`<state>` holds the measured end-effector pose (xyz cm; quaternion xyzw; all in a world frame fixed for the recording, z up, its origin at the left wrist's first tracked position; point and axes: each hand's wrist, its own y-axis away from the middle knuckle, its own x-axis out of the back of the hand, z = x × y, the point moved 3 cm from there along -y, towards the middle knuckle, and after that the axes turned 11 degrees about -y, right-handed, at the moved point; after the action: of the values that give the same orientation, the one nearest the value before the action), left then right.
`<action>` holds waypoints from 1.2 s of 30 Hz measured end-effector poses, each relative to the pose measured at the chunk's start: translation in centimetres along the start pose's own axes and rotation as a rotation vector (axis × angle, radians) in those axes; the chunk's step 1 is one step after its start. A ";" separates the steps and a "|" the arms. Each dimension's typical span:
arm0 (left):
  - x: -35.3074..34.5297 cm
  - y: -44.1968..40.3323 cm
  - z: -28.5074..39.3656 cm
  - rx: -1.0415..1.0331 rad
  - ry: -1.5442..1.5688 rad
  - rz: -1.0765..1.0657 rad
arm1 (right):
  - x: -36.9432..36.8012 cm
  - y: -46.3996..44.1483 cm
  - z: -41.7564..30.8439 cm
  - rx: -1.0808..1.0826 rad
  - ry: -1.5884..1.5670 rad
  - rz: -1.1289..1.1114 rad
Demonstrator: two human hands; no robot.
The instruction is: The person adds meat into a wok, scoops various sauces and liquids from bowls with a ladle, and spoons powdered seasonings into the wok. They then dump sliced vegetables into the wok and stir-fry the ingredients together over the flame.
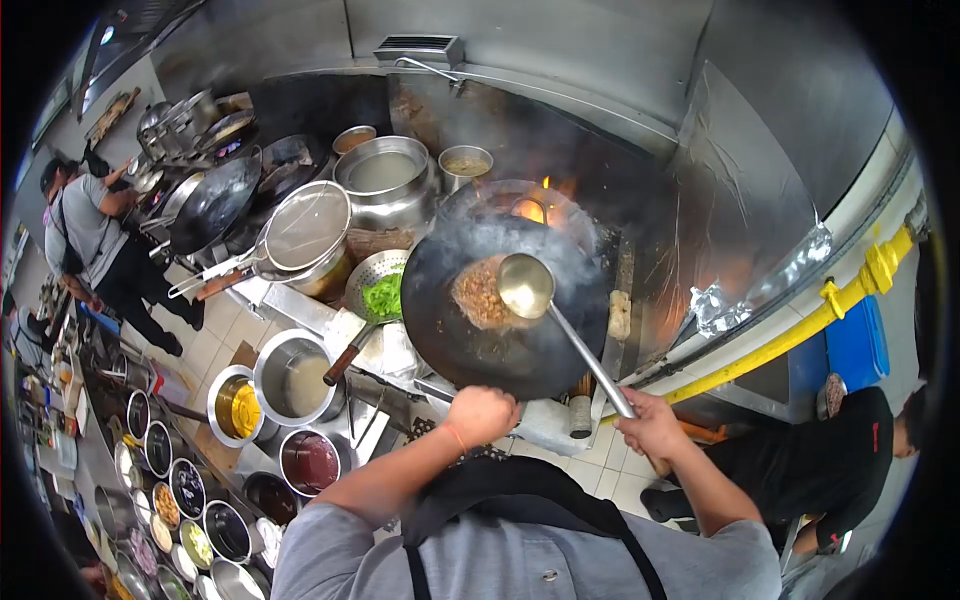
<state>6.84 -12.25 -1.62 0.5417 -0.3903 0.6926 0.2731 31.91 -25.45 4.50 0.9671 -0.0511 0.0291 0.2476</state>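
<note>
Both your hands are closed. Your right hand [650,430] has its fingers wrapped around the handle of the ladle [527,287]; your left hand [483,417] is clenched at the near edge of the wok [470,362], seemingly gripping its handle, though your knuckles hide the hold. The ladle's bowl hangs over the right side of the food [484,297], which lies in the middle of the wok; whether they touch, you can't tell from above. Smoke drifts over the far half, and a flame [530,210] shows just beyond the rim.

To stir well, hold the wok firmly, sweep the ladle under the food rather than pressing down, and spread the pile so it browns evenly. With that much smoke, scorching seems the main risk.

Just left of the wok, greens [383,297] sit in a strainer [362,272]; take care not to knock its handle with your left forearm.
</note>
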 end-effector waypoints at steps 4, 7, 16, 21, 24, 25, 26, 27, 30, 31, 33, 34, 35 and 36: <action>-0.6 4.4 0.9 -0.003 0.086 -0.063 | -2.3 1.1 -0.8 -0.167 -0.620 -0.121; 1.1 6.6 0.3 0.036 0.154 -0.016 | -6.0 2.5 -2.7 -0.174 -0.638 -0.177; 7.1 28.5 -6.3 0.400 0.475 -0.114 | -28.9 2.1 -5.2 -0.336 -0.529 -0.612; 10.1 41.2 -5.8 0.696 0.678 -0.053 | -44.2 -6.0 -1.2 -0.357 -0.260 -0.595; 10.8 47.1 -4.9 0.841 0.696 -0.038 | -50.1 -13.0 4.3 -0.167 0.041 -0.463; 10.9 48.9 -4.5 0.924 0.731 -0.039 | -51.3 -14.3 5.3 -0.108 0.165 -0.417; 10.9 50.7 -4.2 1.010 0.765 -0.041 | -52.1 -16.1 6.6 -0.108 0.170 -0.419; 10.8 52.1 -3.7 1.014 0.768 -0.037 | -52.6 -17.9 7.9 -0.057 0.226 -0.394; 11.0 55.0 -2.4 1.112 0.759 -0.064 | -53.7 -18.8 8.7 0.004 0.304 -0.345; 11.4 55.6 -2.1 1.159 0.783 -0.055 | -54.1 -18.6 8.7 -0.034 0.310 -0.324; 11.5 56.7 -1.5 1.224 0.795 -0.050 | -54.8 -18.1 8.8 -0.115 0.294 -0.298; 11.5 56.9 -1.3 1.226 0.785 -0.051 | -54.9 -18.0 9.0 -0.111 0.287 -0.303; 11.5 56.9 -1.2 1.228 0.755 -0.071 | -54.7 -18.0 9.2 -0.166 0.234 -0.321; 11.5 56.8 -1.1 1.228 0.724 -0.091 | -54.4 -18.0 9.4 -0.219 0.179 -0.339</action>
<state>-42.30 -42.84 -4.51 0.3495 0.2085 0.9115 0.0600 -19.81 -9.67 -16.74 0.9228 0.1314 0.0669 0.3560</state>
